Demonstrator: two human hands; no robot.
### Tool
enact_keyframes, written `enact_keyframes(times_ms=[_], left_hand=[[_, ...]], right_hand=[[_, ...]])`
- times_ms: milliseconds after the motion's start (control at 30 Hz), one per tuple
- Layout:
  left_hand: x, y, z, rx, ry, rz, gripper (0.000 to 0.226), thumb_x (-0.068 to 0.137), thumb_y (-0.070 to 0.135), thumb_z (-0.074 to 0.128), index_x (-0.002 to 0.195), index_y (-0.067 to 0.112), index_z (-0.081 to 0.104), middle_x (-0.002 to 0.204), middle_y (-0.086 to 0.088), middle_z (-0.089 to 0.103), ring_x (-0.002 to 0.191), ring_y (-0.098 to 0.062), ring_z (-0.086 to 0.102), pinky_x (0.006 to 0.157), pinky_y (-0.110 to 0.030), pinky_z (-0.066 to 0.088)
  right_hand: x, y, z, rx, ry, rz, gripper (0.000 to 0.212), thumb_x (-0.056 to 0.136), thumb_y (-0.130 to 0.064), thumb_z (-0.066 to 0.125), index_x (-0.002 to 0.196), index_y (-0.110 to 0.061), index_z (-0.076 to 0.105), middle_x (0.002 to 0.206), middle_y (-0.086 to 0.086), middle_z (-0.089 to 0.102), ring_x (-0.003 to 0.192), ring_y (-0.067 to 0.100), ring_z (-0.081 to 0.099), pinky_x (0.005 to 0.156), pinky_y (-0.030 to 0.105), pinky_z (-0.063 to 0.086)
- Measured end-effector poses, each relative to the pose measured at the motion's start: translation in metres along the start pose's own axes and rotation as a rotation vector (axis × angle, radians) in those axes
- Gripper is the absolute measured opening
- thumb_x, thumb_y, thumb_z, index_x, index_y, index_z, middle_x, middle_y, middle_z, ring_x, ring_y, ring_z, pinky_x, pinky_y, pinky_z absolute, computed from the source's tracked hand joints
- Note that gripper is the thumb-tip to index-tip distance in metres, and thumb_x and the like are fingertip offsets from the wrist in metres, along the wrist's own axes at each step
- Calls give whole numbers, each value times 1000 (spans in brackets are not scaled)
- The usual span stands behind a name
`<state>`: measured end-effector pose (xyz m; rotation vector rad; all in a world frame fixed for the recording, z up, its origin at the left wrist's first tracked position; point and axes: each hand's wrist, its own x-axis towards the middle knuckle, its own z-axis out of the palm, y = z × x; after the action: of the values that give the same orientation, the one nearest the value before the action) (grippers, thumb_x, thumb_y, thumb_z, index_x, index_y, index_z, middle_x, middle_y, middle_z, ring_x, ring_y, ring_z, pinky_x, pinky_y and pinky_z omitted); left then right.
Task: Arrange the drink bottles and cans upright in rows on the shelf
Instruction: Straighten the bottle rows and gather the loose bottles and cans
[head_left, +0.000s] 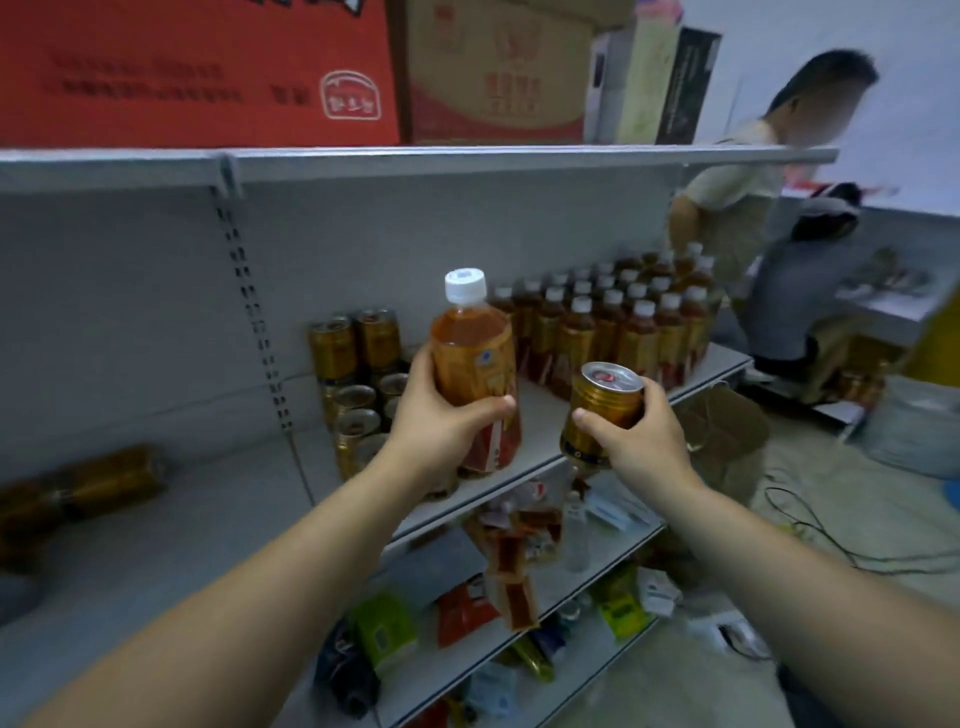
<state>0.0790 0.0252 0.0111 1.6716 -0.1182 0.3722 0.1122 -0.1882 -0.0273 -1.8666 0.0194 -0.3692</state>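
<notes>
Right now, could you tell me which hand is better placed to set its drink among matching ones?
Probably the left hand: its tea bottle is upright beside the bottle rows. The right hand holds its gold can farther from the cans.

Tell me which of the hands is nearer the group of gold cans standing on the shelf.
Left. The left hand, holding the bottle, is right beside the gold cans; the right hand, holding a can, is farther right, past the bottle.
</notes>
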Motion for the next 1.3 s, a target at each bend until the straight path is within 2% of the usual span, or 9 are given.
enact_keyframes(times_ms=[200,367,500,633,900,1000,1100,1233,1300], left_hand=[[42,-35,99,67,65,-155,75,63,27,85,125,24,43,111,5,61,98,-12,60,82,-32,49],[59,-70,140,85,167,-271,73,62,31,85,119,27,40,99,14,56,89,-8,57,76,-31,46],[80,-98,150,90,213,-328,76,62,22,84,123,29,38,111,2,59,102,-20,59,89,-42,50],[111,-127,152,175,207,-344,75,63,21,83,125,25,42,112,3,58,107,-22,57,93,-41,48],[165,-164,156,164,156,-342,80,67,19,82,135,23,40,114,5,57,104,-15,55,87,-32,45],[168,-172,154,224,74,-346,78,65,13,81,133,19,42,118,-1,61,109,-21,58,92,-41,50],[172,-177,158,247,142,-342,80,69,12,80,135,22,36,116,3,55,112,-20,55,93,-37,48],[190,-182,173,350,253,-328,87,63,19,85,136,18,38,127,-5,54,117,-22,52,97,-43,46],[203,-184,179,412,299,-341,87,59,23,85,133,18,41,125,-8,55,116,-25,54,95,-47,48]], right_hand=[[67,47,-61,-53,-77,29,65,71,-41,81,124,-34,42,105,-15,52,88,4,50,66,15,36],[106,75,-72,-36,-162,70,67,69,-36,83,119,-38,39,100,-18,49,92,9,49,74,24,39],[129,91,-57,-31,-208,97,68,69,-31,83,122,-33,41,101,-14,50,96,14,51,79,30,40],[149,106,-32,-45,-277,100,69,71,-27,82,127,-27,42,108,-8,54,100,17,53,83,34,46],[179,144,0,-40,-347,71,65,71,-28,82,119,-37,38,103,-27,48,93,4,51,69,11,40],[184,156,3,-26,-378,53,69,71,-32,82,121,-41,35,109,-29,47,95,-4,52,76,13,42],[192,165,3,-13,-440,28,70,72,-33,82,117,-49,32,114,-28,46,96,-17,50,72,2,41],[203,176,2,-60,-522,-12,77,72,-37,82,130,-39,31,119,-20,46,108,-1,47,78,1,37],[208,181,2,-36,-568,-29,80,71,-37,82,134,-35,33,126,-14,48,116,5,48,93,16,42]])
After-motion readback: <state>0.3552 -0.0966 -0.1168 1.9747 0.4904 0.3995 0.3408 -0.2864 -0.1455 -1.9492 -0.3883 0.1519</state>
